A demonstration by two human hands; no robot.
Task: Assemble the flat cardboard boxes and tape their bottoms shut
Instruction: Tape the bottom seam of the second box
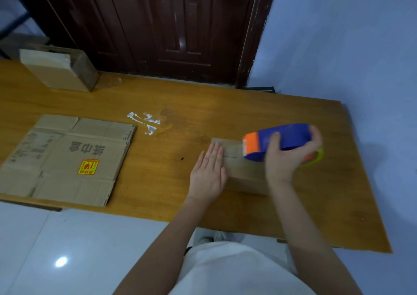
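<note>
Pale floor tile [45, 245] ran under the near edge of the wooden bench [158, 193] when I looked down.

Nearest me on that bench stood a small cardboard box [243, 172], bottom side up by my reading, its flaps folded shut. My left hand [208, 172] lay flat against the box's left edge, fingers [214, 152] straight and together, gripping nothing. I judged it was there to pin the flaps down and keep the light box from sliding under the pull of the tape. My right hand [286, 157] was wrapped round the blue and orange tape dispenser [277, 142], fingers curled over its body and thumb along the near side, with the orange nose down on the top of the box near the flap seam. A strip of tape seemed to lie along that seam, though blur kept me from being sure.

Further left lay a flat cardboard box [65, 159], unassembled, printed face up with a yellow and red sticker, parked within reach as the next one to build, I supposed. Beyond it, torn white scraps [146, 123] stuck to the wood.

At the far left corner sat a taped box [61, 71], apparently set aside out of the working area. Behind everything stood a dark wooden door [176, 23] and a pale blue wall [338, 46].
</note>
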